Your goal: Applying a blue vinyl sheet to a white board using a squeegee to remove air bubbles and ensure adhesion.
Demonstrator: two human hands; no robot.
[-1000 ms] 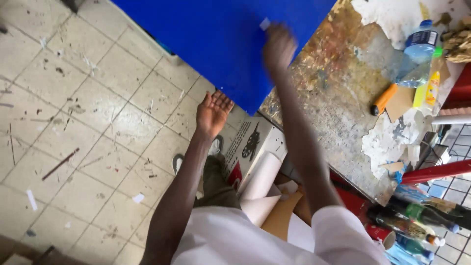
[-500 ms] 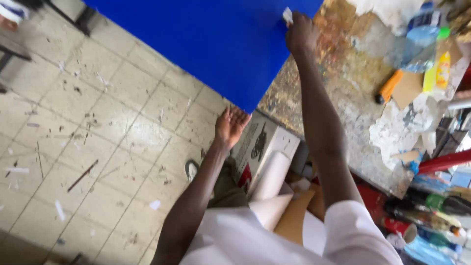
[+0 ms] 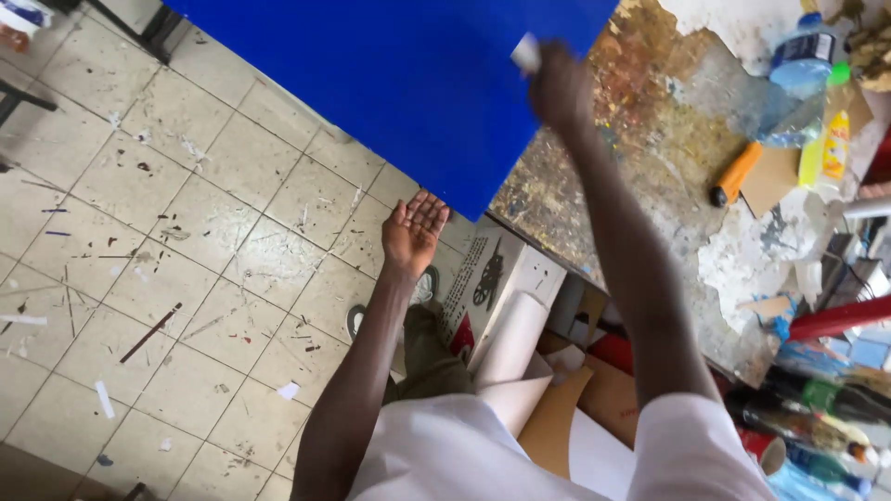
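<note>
Blue board (image 3: pixel 399 83) at 12 o'clock, overhanging bench (image 3: pixel 668 158); right hand (image 3: pixel 560 88) pinching small white scrap (image 3: pixel 526 53) on it; left hand (image 3: pixel 414 229) open-palmed, grip wide, under board's corner at 6 o'clock.

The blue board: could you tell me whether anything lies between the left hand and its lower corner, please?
Nothing visible does. The left hand is open, palm up, just below the corner of the blue board, with only bare floor behind the gap. The right hand rests on the board near its right edge, with a small pale piece at its fingertips.

Large blue sheet (image 3: pixel 408 83) flat, overhanging worktable (image 3: pixel 650 158)
</note>
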